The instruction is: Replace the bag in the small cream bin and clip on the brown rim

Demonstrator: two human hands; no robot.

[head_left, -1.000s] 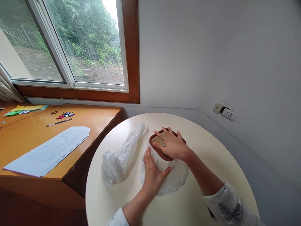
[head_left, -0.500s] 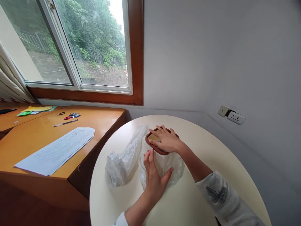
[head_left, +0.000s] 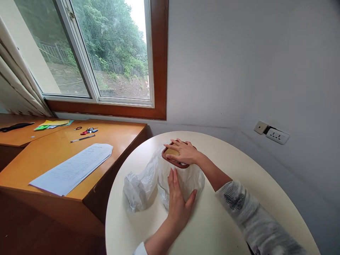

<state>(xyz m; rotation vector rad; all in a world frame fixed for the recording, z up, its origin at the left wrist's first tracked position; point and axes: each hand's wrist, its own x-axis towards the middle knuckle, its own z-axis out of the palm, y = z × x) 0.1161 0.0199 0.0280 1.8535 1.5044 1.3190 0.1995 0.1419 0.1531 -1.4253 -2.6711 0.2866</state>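
A rounded rectangular box [head_left: 172, 151] with a reddish-brown rim and a tan top stands on the round table, against a crumpled clear plastic bag [head_left: 143, 189]. My right hand [head_left: 184, 151] lies across the box top, palm down and fingers spread, hiding its right half. Just below the front rim is my left hand [head_left: 179, 202], its fingers stretched toward the box and the thumb held apart. Those fingertips are at or very near the rim; contact is unclear. Part of the bag lies under and around the left hand.
The cream round table [head_left: 225, 219] adjoins a wooden desk [head_left: 122, 136]. On the desk are printed sheets [head_left: 74, 168], a pen [head_left: 82, 138], keys [head_left: 90, 131] and coloured papers [head_left: 54, 123]. A wall socket [head_left: 277, 136] is at right, a window [head_left: 119, 53] at left.
The box and my right hand have shifted slightly left and away across the table. My left hand's fingers have straightened near the front rim. The camera view has turned a little left.
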